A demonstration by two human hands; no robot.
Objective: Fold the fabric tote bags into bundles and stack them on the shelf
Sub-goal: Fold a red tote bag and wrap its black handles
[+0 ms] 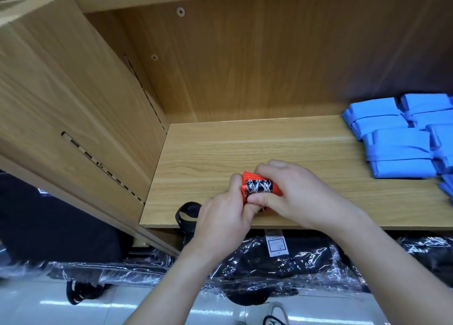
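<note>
A small orange tote bundle (pixel 258 186) with a black-and-white patterned band lies near the front edge of the wooden shelf (pixel 220 153). My right hand (pixel 296 197) grips it from the right, thumb under and fingers over the top. My left hand (pixel 223 221) pinches its left end. A black strap loop (pixel 187 211) hangs over the shelf edge just left of my left hand. Several folded blue bundles (pixel 397 138) are stacked at the right of the shelf.
The cabinet's side wall (pixel 73 103) stands on the left, its back panel (pixel 245 67) behind. Below the shelf lie black items in clear plastic wrap (pixel 282 263) on a pale floor, with more black straps (pixel 81 291) at lower left.
</note>
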